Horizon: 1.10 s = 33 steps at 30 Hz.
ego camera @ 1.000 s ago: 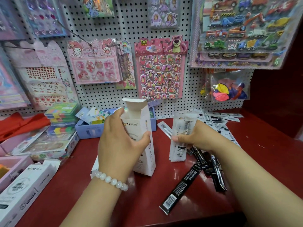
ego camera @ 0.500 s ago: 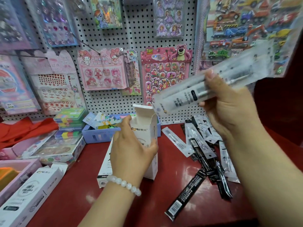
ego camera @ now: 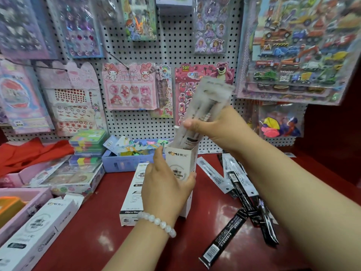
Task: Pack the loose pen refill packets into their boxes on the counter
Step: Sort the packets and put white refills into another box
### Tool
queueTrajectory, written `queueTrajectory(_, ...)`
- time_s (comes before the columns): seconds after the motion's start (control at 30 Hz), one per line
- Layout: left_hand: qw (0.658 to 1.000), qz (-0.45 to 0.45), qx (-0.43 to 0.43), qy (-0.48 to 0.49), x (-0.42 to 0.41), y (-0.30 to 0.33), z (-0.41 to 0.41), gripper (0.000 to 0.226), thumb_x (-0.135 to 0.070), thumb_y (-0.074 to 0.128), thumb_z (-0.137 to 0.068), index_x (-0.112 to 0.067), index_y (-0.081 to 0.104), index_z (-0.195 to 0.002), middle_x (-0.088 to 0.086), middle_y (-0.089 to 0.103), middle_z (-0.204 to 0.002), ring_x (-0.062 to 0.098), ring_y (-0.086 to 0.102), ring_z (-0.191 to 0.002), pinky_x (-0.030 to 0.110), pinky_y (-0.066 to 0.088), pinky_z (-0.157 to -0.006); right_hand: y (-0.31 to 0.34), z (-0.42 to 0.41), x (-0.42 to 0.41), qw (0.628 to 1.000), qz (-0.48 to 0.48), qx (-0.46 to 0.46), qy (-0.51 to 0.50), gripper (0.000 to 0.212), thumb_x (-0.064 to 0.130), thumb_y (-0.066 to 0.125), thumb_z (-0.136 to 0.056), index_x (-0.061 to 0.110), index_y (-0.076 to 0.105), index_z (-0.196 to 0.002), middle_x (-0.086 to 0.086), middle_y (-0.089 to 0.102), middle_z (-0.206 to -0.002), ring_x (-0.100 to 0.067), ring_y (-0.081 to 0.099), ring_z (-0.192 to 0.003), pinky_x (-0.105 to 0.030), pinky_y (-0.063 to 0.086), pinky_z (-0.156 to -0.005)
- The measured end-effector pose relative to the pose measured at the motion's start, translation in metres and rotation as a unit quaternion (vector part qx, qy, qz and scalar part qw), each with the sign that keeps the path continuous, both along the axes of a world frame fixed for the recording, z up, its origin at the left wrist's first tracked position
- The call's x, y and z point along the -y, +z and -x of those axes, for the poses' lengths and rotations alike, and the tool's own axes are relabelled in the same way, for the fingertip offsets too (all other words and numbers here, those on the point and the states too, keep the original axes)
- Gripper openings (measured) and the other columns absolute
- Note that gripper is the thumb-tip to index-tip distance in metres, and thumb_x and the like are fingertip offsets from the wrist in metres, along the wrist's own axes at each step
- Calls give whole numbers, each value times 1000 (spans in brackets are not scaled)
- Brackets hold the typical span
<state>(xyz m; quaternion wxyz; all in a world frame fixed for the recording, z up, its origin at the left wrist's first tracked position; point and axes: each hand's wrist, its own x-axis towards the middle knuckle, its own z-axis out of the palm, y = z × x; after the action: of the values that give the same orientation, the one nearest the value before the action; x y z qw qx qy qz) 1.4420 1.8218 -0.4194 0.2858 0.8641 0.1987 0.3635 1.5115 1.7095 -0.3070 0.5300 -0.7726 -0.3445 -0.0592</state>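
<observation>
My left hand grips a white refill box that stands upright on the red counter, its top open. My right hand holds a bunch of clear refill packets tilted over the box, with their lower ends inside the opening. Loose black and clear refill packets lie scattered on the counter to the right. A second white box lies flat behind my left hand. A third white box lies at the lower left.
A pegboard wall hung with sticker sheets rises behind the counter. A blue tray of small items sits at the back. Stacked colourful boxes, a flat display box and a pink box fill the left side.
My right hand lifted a bunch of clear packets off the counter, swung them up high, then brought them down so their ends enter the open box. My left hand kept its hold on the box.
</observation>
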Motion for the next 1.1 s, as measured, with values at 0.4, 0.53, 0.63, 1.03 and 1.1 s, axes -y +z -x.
queueTrajectory(0.4, 1000, -15, -5, 15, -2, -4, -2, 106, -49, 74, -66, -11, 18, -147, 13, 55, -126, 29, 46, -120, 37, 44, -87, -15, -12, -14, 995, 71, 65, -34, 10, 32, 70, -83, 23, 68, -82, 0, 70, -79, 2, 48, -53, -23, 42, -59)
queueTrajectory(0.53, 997, -32, -65, 22, -1, -17, -4, 111, -54, 68, -70, -11, 2, -147, 10, 55, -127, 29, 54, -113, 35, 46, -78, -18, -10, 1, 998, 12, 49, -49, 25, 31, 58, -91, 10, 69, -85, -16, 68, -87, -2, 45, -55, -13, 36, -49)
queueTrajectory(0.63, 992, -29, -124, 5, 0, -33, -5, 105, -59, 61, -73, -15, -1, -146, 5, 55, -129, 25, 60, -106, 34, 51, -74, -30, -29, 22, 992, -54, -17, -113, 27, 24, 53, -95, 4, 68, -85, -8, 69, -83, -4, 54, -65, -14, 44, -65)
queueTrajectory(1.03, 959, -125, -253, 23, -8, -41, -12, 78, -59, 47, -77, -22, 21, -140, 1, 58, -116, 23, 60, -103, 31, 40, -68, -158, -98, 17, 865, 445, -8, -232, 35, 37, 60, -87, 7, 57, -107, -13, 64, -111, -31, 54, -109, -32, 43, -77)
queueTrajectory(1.1, 949, -137, -285, 20, -9, -43, -12, 76, -59, 45, -77, -23, 23, -139, 2, 59, -113, 23, 59, -104, 31, 39, -69, -159, -101, 7, 858, 456, -17, -235, 25, 20, 58, -87, 6, 57, -107, -14, 63, -113, -33, 54, -110, -33, 45, -80)
